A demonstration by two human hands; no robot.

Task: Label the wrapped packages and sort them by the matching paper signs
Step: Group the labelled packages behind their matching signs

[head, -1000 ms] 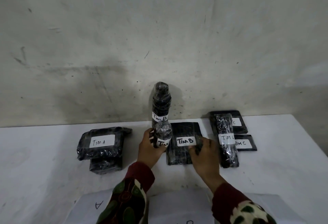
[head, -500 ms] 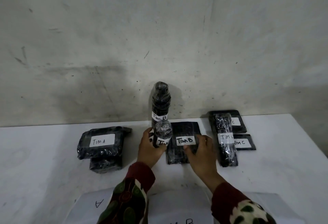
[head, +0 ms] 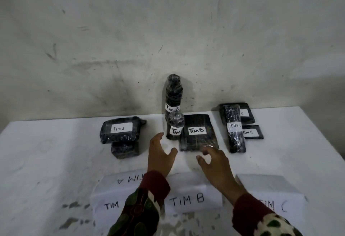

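- The left hand [head: 161, 156] hovers over the counter [head: 46, 161] with fingers spread and relaxed, holding nothing, just in front of the short wrapped bottle [head: 175, 127].
- The right hand [head: 214, 163] also hangs open, fingers loosely bent, empty, its fingertips near the front edge of the flat wrapped package [head: 198, 133] marked "TIM B".
- Behind the short bottle a taller wrapped bottle [head: 173, 95] stands upright against the wall [head: 168, 30], also labelled "TIM B".
- To the left, a wrapped package labelled "TIM A" [head: 120, 129] lies on top of a smaller wrapped block [head: 124, 149].
- To the right, a long wrapped package [head: 234, 129] with a "TIM C" label lies across two flat packages [head: 248, 113] that are also marked C.
- Along the near edge of the counter lie paper signs: the "TIM A" sign [head: 115, 194], the "TIM B" sign [head: 188, 199] between the sleeves, and the "TIM C" sign [head: 276, 196].
- Each group of packages sits beyond its matching sign.
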